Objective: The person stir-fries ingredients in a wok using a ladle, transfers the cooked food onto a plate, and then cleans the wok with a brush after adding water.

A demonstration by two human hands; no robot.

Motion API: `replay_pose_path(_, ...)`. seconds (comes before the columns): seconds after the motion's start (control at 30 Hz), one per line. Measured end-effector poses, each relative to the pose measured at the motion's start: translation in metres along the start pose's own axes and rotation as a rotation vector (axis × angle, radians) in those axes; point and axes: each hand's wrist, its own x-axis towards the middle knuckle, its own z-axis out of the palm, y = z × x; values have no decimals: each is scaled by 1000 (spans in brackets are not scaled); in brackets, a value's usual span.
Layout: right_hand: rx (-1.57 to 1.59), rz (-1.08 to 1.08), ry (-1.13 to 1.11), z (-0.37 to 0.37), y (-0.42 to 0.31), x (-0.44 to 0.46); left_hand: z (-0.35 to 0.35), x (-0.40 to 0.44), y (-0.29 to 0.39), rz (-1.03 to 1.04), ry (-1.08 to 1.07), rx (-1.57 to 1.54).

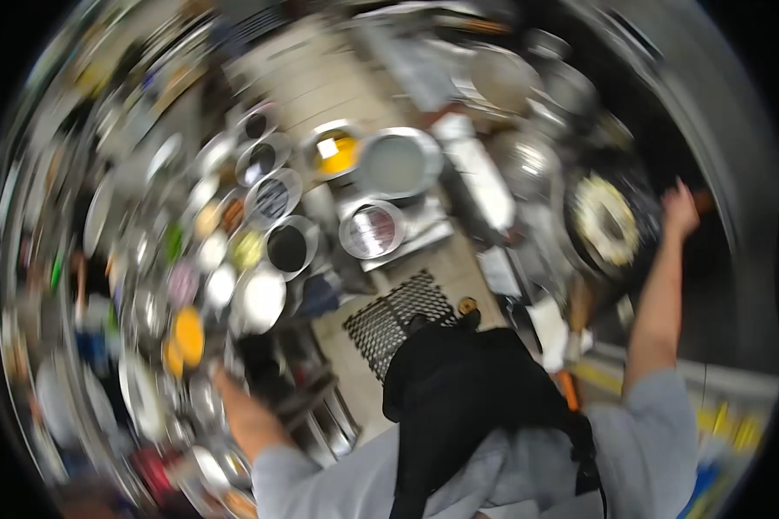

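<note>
The whole view is smeared by motion. My right hand is at the far right, beside a dark wok with a ring of pale yellow food in it. One finger or thumb points up; the other fingers are too blurred to show whether they grip anything. My left hand reaches into the crowded counter on the left, next to a shiny metal bowl. Its fingers are blurred, and whether they touch the bowl I cannot tell. Close by is a container of orange food.
Several round containers stand in rows on the left, among them a white one. Between the two sides are a pot of yellow liquid, a pot of greyish liquid and a reddish container. A black perforated mat lies on the floor.
</note>
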Motion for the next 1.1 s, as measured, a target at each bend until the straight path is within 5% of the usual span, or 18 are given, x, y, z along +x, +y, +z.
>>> replay_pose_path(0.03,-170,-129,32,20,-34,-10,-6,1,10,-38,-127,-18)
replay_pose_path(0.07,22,-66,164,47,-76,-26,-11,-5,15,-101,-275,-11)
replay_pose_path(0.13,147,-182,55,42,-90,-45,-23,-34,19,-223,-540,4)
replay_pose_path(0.17,148,-215,79,38,-80,-58,-10,-57,23,-264,-321,35)
replay_pose_path(0.23,101,-133,62,28,-29,-77,-14,-102,13,-227,-206,-18)
replay_pose_path(0.27,139,-149,-35,22,-16,-76,-20,-101,-7,-243,-427,-35)
replay_pose_path(0.33,179,-158,39,14,-28,-54,3,-163,-35,-244,-486,-25)
replay_pose_path(0.47,306,-262,68,14,-68,-16,92,-316,-34,-316,-850,161)
replay_pose_path(0.53,282,-266,60,29,-53,-11,158,-375,-54,-304,-638,50)
replay_pose_path(0.6,341,-95,11,39,1,-6,206,-384,-62,-254,-1002,262)
replay_pose_path(0.73,307,52,-89,24,-35,18,319,-488,-49,-73,-1337,461)
replay_pose_path(0.87,139,-179,29,-2,-46,17,396,-594,-45,-313,-1417,457)
replay_pose_path(0.93,124,-168,132,-9,-11,13,431,-636,-51,-259,-1499,546)
replay_pose_path(1.1,220,50,-51,-6,-57,-23,535,-681,-126,-294,-1645,635)
